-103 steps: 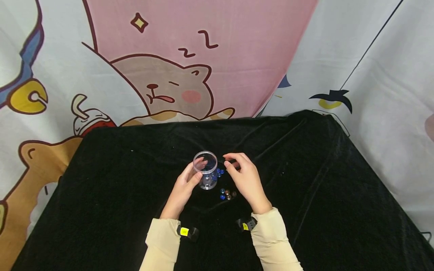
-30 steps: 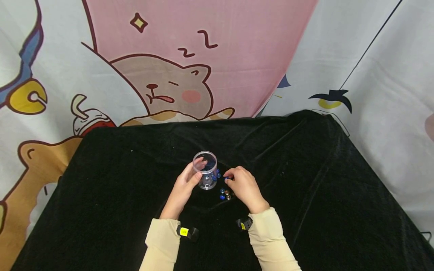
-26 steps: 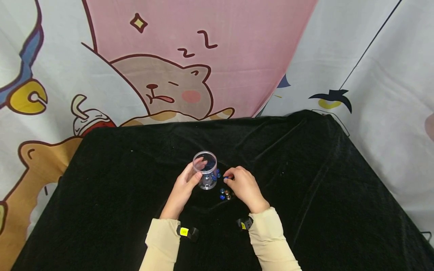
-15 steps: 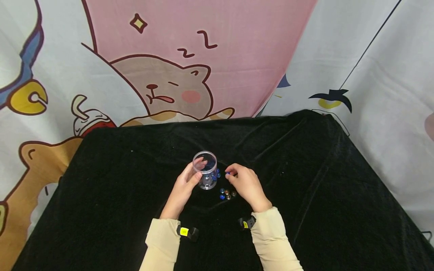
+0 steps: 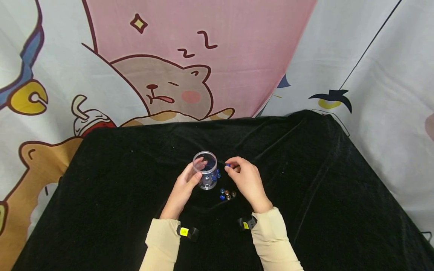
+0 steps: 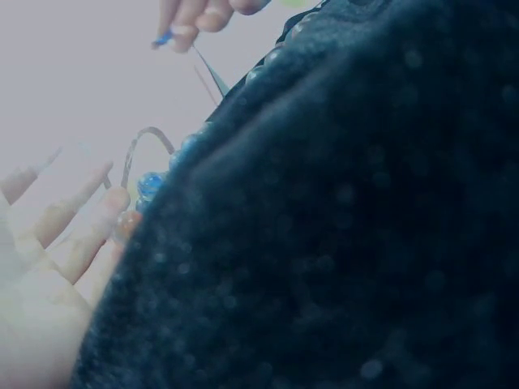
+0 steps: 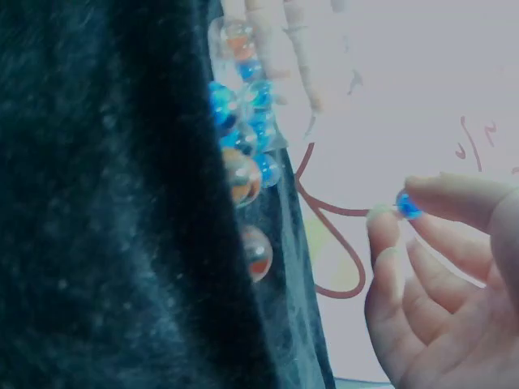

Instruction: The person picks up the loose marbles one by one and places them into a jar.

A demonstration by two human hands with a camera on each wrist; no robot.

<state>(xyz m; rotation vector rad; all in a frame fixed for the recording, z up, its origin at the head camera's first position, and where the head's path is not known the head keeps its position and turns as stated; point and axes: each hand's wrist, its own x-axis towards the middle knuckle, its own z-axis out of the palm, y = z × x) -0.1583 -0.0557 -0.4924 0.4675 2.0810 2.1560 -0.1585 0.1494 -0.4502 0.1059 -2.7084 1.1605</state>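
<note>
My left hand [image 5: 181, 190] grips a clear plastic jar [image 5: 207, 183] from its left side; the jar stands upright with its mouth uncovered. Beside the jar's mouth, to its right and raised above the cloth, my right hand [image 5: 250, 182] pinches a blue glass marble [image 7: 408, 205] between thumb and fingertips. Two more blue marbles [image 5: 218, 175] lie close against the jar's right side. Nearer me is a small cluster of marbles, one a deep blue marble [image 5: 222, 197] and others clear with brownish or orange swirls. Part of the left hand's fingers shows through the jar.
Black velvety cloth [image 5: 135, 180] covers the table under everything. Behind it hangs a printed curtain [image 5: 244, 56] with cartoon animals. Each wrist wears a dark strap-on camera [image 5: 188, 232] close to the cloth.
My right hand, with nothing visible in its fingers at first, went down by the jar, took a blue marble from the cloth and lifted it. The left hand and jar stay put.
</note>
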